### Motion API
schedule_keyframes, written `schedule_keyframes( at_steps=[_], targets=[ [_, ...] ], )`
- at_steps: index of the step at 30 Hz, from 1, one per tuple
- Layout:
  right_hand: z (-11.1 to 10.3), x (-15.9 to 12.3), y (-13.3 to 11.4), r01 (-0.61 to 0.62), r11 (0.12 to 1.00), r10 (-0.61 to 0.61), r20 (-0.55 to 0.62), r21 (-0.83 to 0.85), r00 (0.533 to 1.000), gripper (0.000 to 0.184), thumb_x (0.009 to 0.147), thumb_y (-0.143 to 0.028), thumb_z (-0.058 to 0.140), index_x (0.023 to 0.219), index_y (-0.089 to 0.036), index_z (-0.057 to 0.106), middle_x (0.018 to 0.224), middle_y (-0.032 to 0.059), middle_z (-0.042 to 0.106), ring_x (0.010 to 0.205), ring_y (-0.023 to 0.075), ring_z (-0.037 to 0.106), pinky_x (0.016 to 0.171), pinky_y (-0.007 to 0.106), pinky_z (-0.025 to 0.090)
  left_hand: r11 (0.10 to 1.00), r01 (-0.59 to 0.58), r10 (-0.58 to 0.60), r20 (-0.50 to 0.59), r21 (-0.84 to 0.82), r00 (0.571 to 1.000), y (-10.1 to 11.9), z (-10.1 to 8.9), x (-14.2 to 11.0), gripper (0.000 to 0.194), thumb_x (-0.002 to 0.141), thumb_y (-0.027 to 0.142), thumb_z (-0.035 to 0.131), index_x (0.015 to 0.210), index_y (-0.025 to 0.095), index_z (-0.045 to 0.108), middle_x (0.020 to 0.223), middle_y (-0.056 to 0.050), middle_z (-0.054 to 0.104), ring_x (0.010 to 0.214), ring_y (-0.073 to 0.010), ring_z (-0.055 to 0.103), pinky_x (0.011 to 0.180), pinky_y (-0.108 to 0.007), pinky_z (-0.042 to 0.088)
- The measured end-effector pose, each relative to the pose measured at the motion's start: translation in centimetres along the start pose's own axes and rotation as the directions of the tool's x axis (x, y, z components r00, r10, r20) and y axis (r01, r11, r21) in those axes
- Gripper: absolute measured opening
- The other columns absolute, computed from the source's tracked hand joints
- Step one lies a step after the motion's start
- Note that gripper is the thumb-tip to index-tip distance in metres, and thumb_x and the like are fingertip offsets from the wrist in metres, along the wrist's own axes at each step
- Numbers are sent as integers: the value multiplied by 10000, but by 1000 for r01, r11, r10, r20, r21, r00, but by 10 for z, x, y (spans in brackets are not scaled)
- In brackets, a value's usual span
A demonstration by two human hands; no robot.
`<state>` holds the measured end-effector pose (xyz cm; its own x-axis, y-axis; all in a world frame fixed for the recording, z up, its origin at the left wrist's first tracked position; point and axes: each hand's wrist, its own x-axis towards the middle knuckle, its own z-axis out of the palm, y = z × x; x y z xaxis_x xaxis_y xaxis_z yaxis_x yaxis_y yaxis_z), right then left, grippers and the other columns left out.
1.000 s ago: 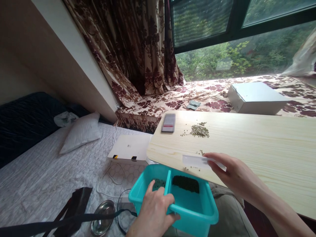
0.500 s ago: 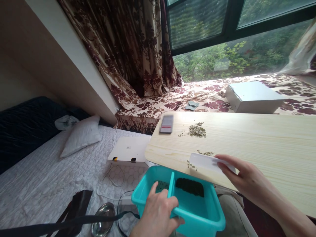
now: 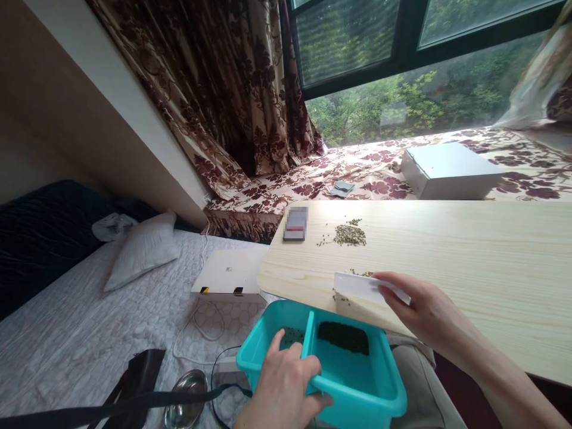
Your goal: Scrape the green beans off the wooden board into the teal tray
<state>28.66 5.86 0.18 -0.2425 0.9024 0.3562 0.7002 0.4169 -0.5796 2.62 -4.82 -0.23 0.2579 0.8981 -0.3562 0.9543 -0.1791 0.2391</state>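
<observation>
My left hand (image 3: 288, 378) grips the near rim of a teal two-compartment bin (image 3: 357, 394), its index finger reaching into the left compartment. A few small grains lie in that compartment; a dark heap of grains (image 3: 343, 337) sits at the far side of the right one. Pinched in my right hand (image 3: 417, 304) is a thin white plastic piece (image 3: 357, 286), held low over the table edge above the bin. Small greenish-brown beans (image 3: 337, 296) lie at its left end and just behind it. Farther back is a bigger patch of beans (image 3: 351, 235).
On the wooden table (image 3: 469, 250) a blurred-out phone-like slab (image 3: 295, 224) lies at the far left corner. A white box (image 3: 451, 170) and a folded cloth (image 3: 342, 189) are on the window ledge. A metal bowl (image 3: 186, 396) and flat white box (image 3: 230, 271) rest on the bed.
The white piece has shifted right, then back left along the table edge, and scattered beans near it have moved. My left hand keeps its grip on the bin. The view has turned slightly.
</observation>
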Motion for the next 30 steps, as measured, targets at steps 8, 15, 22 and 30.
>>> schedule_keyframes(
  at_steps=[8,15,22,30],
  targets=[
    [-13,-15,9,-64,998,64,-54,-14,997,270,864,-341,524,952,-252,764,830,61,814,676,234,751,546,288,561,1000,-14,14,-6,-25,1000,-3,2,0,277,773,445,913,878,238,762,883,-17,695,959,-245,704,1200,-551,288],
    [-16,-18,-2,-118,992,118,-19,35,993,273,851,-338,517,926,-248,764,814,65,815,632,233,741,543,296,562,1000,-18,18,-16,-19,1000,-1,0,1,241,763,402,920,885,263,767,871,2,688,930,-238,701,1191,-558,302],
    [-12,-16,-1,-113,993,113,5,44,994,302,848,-357,509,944,-245,773,842,76,815,685,248,751,592,317,580,1000,-20,20,-18,-11,1000,-1,0,1,234,782,402,908,878,241,767,873,-18,691,925,-233,698,1199,-534,295],
    [-11,-13,-3,-109,993,109,4,42,994,295,851,-346,515,945,-247,776,816,59,814,598,212,708,530,293,542,1000,-27,27,-25,-9,999,-2,0,1,242,783,407,906,886,239,765,872,-21,691,940,-240,695,1199,-544,295]
  ],
)
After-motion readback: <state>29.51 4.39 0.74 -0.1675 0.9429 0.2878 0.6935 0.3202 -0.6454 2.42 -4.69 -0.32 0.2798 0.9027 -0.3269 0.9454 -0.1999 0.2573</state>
